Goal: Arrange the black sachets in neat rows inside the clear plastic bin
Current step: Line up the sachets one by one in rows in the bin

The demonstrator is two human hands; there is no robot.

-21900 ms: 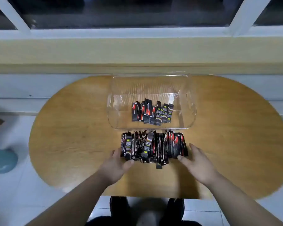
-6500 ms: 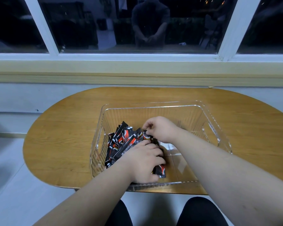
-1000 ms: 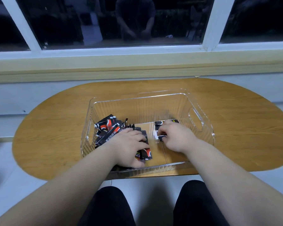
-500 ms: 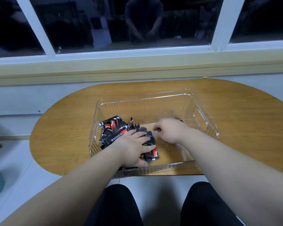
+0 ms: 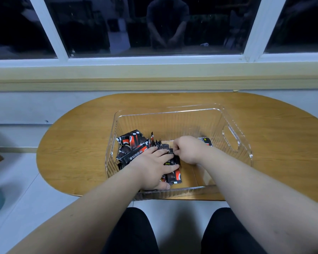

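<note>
- Close to the near edge of the oval wooden worktop (image 5: pixel 77 143) sits the clear bin (image 5: pixel 166 111), with its near wall just past that edge. A handle slot is cut in its right wall.
- Most of the black sachets (image 5: pixel 131 144), marked with red and white, lie in a loose, overlapping heap in the left half of the bin. Some are flat and some stand on edge.
- A single flat sachet (image 5: pixel 206 141) lies apart from the heap, near the bin's far right corner and partly hidden behind the right hand.
- The left hand (image 5: pixel 153 168) lies palm down on the near part of the heap. Its fingers (image 5: pixel 161 153) are straight and slightly spread, pressing on the sachets, with the thumb towards the bin's near wall.
- The right hand (image 5: pixel 188 149) is in the middle of the bin, just beside the left hand. Its fingers (image 5: pixel 177 146) are curled and pinch the top end of a dark sachet (image 5: pixel 175 159) that stands between the two hands.
- Both forearms reach in over the bin's near wall.
- Beyond the worktop's far edge runs a pale sill (image 5: pixel 154 77) under a dark window (image 5: pixel 154 24), whose glass reflects a person.
- Two knees in dark trousers (image 5: pixel 134 231) show below the near edge.
</note>
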